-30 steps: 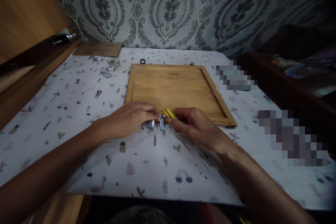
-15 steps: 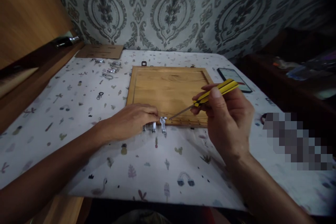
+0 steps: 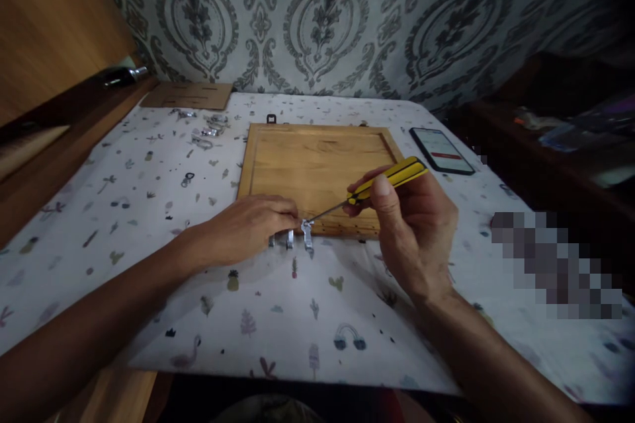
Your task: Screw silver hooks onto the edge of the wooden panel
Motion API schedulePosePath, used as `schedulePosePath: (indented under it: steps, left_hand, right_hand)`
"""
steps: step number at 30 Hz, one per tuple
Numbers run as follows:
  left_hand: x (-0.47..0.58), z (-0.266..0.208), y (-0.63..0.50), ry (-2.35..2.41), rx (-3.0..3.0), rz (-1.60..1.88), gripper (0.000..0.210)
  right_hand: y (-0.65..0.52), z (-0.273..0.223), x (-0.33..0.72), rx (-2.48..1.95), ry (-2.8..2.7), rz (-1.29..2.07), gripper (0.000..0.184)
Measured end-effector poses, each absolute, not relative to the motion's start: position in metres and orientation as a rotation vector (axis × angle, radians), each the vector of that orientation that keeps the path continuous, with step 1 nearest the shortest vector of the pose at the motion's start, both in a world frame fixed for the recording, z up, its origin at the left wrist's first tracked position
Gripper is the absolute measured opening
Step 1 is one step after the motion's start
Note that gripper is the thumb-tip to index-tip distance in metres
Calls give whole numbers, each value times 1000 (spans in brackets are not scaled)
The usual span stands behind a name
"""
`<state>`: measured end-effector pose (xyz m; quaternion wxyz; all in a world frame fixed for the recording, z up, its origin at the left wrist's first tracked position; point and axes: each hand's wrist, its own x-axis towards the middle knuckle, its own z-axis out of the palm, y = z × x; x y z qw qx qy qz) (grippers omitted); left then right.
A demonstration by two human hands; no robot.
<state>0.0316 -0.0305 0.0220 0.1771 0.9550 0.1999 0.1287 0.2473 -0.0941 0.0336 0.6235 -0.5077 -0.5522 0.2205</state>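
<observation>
A yellow-handled screwdriver point(image 3: 389, 182) is gripped in my right hand point(image 3: 417, 228), its tip at the top of a shiny metal hook point(image 3: 307, 235) on the near edge of a wooden panel point(image 3: 302, 165). My left hand point(image 3: 253, 228) lies over the panel's near left edge, fingers bent together beside that hook. Whether its fingertips pinch anything small is hidden. Another metal hook point(image 3: 290, 239) hangs over the edge just under those fingers, with part of a further one left of it. Small dark holes run along the near edge to the right.
On the patterned tablecloth point(image 3: 278, 330), several loose metal hooks point(image 3: 211, 132) lie at the back left near a piece of cardboard point(image 3: 188, 96). A small keyring-like piece point(image 3: 187, 179) lies left of the panel. A phone point(image 3: 441, 151) rests at the right, and a pixelated area covers the right edge.
My right hand has moved left and the screwdriver's tip has come from beside the metal hook onto its top. My left hand has stayed almost still.
</observation>
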Motion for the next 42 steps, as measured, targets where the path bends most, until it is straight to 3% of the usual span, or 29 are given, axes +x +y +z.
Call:
schedulePosePath:
  steps: [23,42]
  left_hand:
    - [30,19,-29,511,2700,413,23]
    - [32,21,-30,529,2721,409,27]
  right_hand:
    - [-96,36,244,-1142,-1348,538,22]
    - [-97,41,242,-1160,-1337,553,26]
